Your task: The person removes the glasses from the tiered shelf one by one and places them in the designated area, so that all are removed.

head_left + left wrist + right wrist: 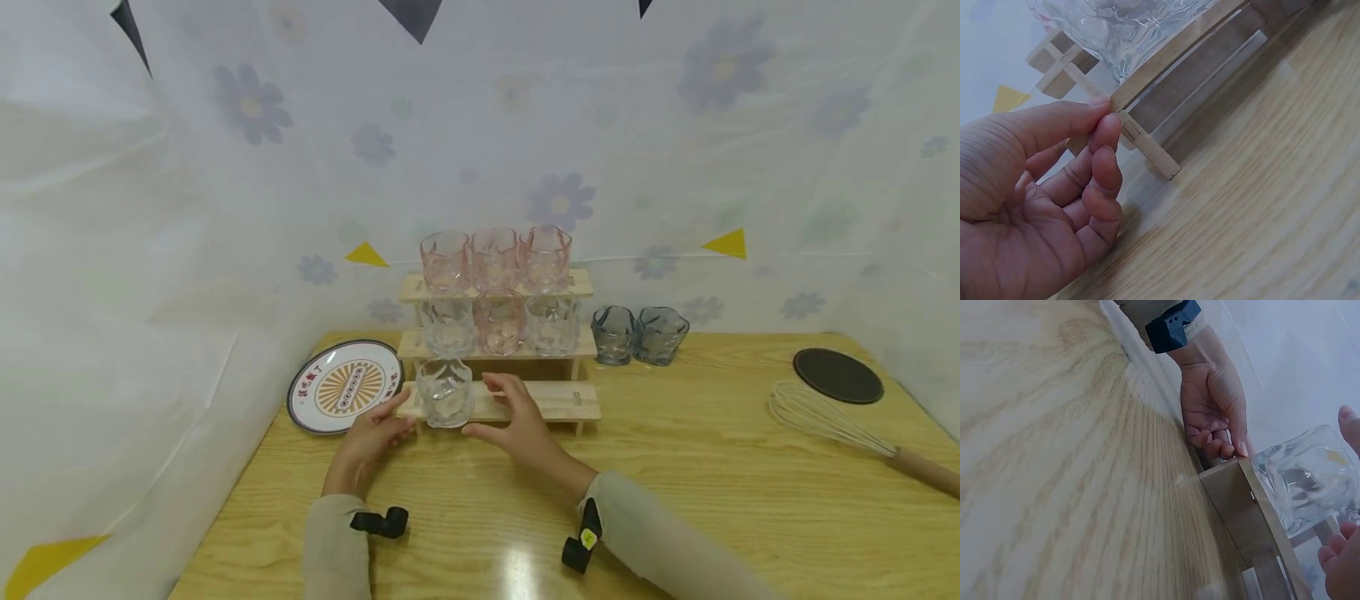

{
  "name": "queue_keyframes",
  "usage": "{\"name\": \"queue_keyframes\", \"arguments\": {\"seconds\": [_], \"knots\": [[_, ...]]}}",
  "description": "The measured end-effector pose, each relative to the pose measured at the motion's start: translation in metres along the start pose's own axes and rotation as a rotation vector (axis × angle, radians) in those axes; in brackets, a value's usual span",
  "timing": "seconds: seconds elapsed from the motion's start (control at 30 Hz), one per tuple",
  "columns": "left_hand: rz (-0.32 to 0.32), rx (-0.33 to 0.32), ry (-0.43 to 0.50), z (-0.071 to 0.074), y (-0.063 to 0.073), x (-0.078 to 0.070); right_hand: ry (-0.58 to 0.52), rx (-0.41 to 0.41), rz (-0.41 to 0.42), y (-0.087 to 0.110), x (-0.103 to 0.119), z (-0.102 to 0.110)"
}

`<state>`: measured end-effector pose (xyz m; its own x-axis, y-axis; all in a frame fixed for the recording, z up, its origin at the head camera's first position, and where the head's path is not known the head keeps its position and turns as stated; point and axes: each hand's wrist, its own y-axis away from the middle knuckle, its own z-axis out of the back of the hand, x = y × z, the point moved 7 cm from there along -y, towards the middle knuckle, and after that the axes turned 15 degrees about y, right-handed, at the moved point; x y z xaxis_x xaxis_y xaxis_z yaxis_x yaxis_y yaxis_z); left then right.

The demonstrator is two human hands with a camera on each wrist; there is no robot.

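A three-step wooden rack [551, 400] stands on the table, with one clear wavy glass [445, 393] on the left part of its lowest step. My left hand [375, 437] pinches the left end of that step between thumb and fingertips; the left wrist view shows the wooden edge [1147, 78] at the fingertips. My right hand [525, 429] is just right of the clear glass, thumb and fingers spread apart with nothing between them. Pink glasses [495, 260] line the top step. On the middle step a pink glass [499, 323] sits between two clear glasses [552, 325].
Two grey-blue glasses [613, 335] stand right of the rack. A patterned plate [307, 408] lies at its left, close to my left hand. Farther right are a dark round mat [837, 375] and a whisk [922, 471]. A flowered curtain [480, 125] hangs behind the table.
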<state>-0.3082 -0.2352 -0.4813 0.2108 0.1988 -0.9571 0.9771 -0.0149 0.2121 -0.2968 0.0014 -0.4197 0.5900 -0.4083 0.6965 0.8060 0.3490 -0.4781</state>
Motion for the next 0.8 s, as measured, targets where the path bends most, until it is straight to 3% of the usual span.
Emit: {"name": "queue_keyframes", "arguments": {"seconds": [0.43, 0.8], "knots": [[0.005, 0.006, -0.013, 0.000, 0.000, 0.000, -0.035, -0.062, -0.149, -0.033, 0.010, -0.027], [0.009, -0.011, -0.009, 0.000, 0.002, 0.000, -0.039, -0.080, -0.235, -0.034, 0.012, -0.038]]}}
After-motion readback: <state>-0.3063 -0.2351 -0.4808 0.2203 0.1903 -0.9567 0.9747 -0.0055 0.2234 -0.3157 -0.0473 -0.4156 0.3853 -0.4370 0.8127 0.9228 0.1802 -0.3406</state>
